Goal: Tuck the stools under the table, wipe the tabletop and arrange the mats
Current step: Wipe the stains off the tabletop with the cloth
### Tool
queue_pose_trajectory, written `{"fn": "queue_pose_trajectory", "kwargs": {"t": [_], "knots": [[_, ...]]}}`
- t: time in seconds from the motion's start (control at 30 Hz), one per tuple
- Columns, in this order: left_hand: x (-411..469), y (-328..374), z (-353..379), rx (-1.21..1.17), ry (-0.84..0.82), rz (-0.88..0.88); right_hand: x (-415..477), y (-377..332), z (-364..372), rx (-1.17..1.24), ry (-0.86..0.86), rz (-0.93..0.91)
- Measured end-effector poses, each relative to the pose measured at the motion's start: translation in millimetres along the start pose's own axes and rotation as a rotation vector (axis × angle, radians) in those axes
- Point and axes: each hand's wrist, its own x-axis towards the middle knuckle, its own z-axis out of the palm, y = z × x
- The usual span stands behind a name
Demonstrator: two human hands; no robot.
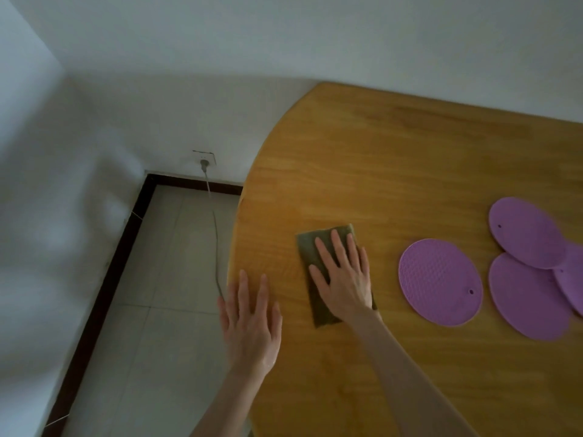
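**Asker:** How were your hands placed?

**Me:** My right hand lay palm down on the green cloth. The fingers were straight and a little spread, so they pressed the cloth to the wood and did not grip it. My forearm reached in from the lower right.

**Asker:** And the other one?

**Me:** My left hand was flat as well, with the fingers straight and apart, holding nothing. It sat at the table's curved left rim, just beside the cloth but clear of it, and its outer fingers reached past the edge. I couldn't tell whether it touched the wood or hovered just over it.

**Asker:** Where was the cloth on the table?

**Me:** It lay near the left side of the wooden tabletop, folded into a narrow strip and partly hidden under my palm.

**Asker:** And the mats?

**Me:** Four round purple mats lay to the right of the cloth. The nearest mat lay alone, apart from the cloth. Just beside it, three overlapping mats ran out to the frame's right edge.

**Asker:** What about the room?

**Me:** The walls were white and met in a corner. A socket had a plug in it, and a grey cable hung down to the pale floor tiles. A dark skirting board edged the floor.
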Motion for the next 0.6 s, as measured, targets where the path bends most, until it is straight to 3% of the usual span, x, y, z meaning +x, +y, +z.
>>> {"fn": "queue_pose_trajectory", "kwargs": {"t": [0.1,0.3,0.5,0.6], "knots": [[-19,3,-2,-0.004,-0.004,0.06,18,-9,-4,0.014,-0.027,0.116],[-50,-2,4,-0.02,-0.049,0.053,-48,-16,8,-0.013,0.0,-0.088],[-50,1,11,-0.004,0.013,0.047,-42,7,7,-0.004,-0.004,0.087],[-53,0,11,0.019,0.009,0.052,-53,-15,11,0.005,-0.001,0.002]]}}
